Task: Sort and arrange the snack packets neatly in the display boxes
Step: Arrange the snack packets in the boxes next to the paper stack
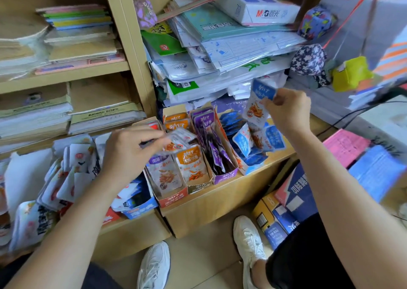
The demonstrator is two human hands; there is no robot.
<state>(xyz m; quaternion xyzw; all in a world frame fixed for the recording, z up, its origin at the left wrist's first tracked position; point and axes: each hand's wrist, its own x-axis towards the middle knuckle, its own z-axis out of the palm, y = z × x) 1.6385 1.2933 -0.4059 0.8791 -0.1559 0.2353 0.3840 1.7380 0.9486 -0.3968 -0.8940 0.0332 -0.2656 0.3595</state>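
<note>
Right fingers on blue packet top

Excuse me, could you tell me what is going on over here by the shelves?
A person is sorting snack packets into display boxes. The right hand pinches a blue packet above the loose blue pile. The left hand holds a small bunch of packets over the orange box. The purple box between them holds purple packets.

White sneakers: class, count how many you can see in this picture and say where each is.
2. The left white sneaker stands on the floor at bottom centre; the right white sneaker stands further right, beside a blue-and-yellow cardboard carton. None looks hidden.
</note>
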